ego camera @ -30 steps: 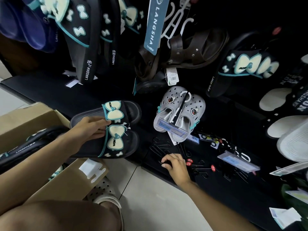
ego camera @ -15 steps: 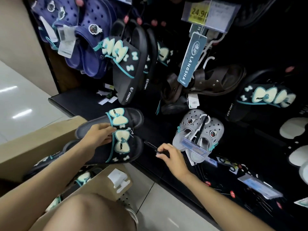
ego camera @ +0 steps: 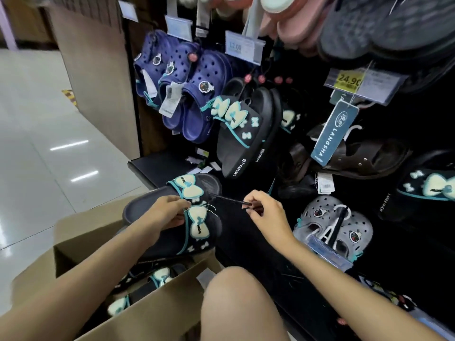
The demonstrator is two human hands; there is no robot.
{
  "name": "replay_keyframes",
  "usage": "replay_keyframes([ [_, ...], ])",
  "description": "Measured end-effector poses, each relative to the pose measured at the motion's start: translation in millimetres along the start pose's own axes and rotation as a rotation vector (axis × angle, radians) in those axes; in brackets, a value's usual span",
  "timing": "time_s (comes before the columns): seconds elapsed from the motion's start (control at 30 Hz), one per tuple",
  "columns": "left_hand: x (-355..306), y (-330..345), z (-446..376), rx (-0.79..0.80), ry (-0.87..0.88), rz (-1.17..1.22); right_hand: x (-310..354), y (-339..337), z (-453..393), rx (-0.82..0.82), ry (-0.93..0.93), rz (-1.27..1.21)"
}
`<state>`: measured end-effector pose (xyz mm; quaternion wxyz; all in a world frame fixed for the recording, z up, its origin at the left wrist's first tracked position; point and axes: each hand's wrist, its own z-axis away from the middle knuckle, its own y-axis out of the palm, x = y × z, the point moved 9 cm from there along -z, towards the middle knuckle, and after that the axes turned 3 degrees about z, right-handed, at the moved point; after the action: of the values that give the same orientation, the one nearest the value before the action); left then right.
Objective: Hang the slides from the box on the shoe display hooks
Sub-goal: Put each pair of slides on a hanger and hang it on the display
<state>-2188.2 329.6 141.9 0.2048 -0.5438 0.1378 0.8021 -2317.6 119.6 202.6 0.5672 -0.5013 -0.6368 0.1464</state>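
The left hand (ego camera: pixel 167 212) grips a pair of black slides (ego camera: pixel 187 217) with pale bow trims, fingers curled over the straps, holding the pair just above the open cardboard box (ego camera: pixel 152 308) at the near left. The right hand (ego camera: pixel 264 212) is close beside it, thumb and fingertips pinching the end of a thin black hanger hook (ego camera: pixel 229 200) whose far end meets the slides at the strap. So both hands are busy, near one another but not touching, joined only by that slim black piece between them.

Down in the box, more slides of the same pattern (ego camera: pixel 152 284) lie in a heap, bows showing. A bare knee (ego camera: pixel 236 303) sits in the near middle, right against the box edge.

Up on the dark display wall, another matching black pair (ego camera: pixel 246 129) hangs toe-down, just right of a cluster of navy clogs (ego camera: pixel 187 94). Further right, a brown sandal (ego camera: pixel 364 156) hangs behind a blue LANGSHA tag (ego camera: pixel 334 132), with a yellow 24.90 price label (ego camera: pixel 349 80) above it. A grey pair of clogs (ego camera: pixel 337 227) lies on the black shelf (ego camera: pixel 147 166) to the right of the right hand, and one more bow-trimmed slide (ego camera: pixel 428 188) hangs at the far right edge. Pink and grey footwear overhead is too blurred to tell apart.
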Motion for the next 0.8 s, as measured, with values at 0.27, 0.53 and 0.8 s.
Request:
replay_keyframes([
  [0.27,-16.5,-11.4,6.4,-0.088,-0.038,0.244,79.3,15.0,-34.7,0.006,-0.24,0.032],
  [0.53,-50.2,-44.3,0.9,-0.101,0.121,0.323,125.1,53.9,-53.3,0.058,-0.383,0.06],
  [0.8,-54.0,-73.6,-13.8,-0.236,0.172,0.405,107.6,59.8,-65.8,-0.088,-0.185,-0.19],
])
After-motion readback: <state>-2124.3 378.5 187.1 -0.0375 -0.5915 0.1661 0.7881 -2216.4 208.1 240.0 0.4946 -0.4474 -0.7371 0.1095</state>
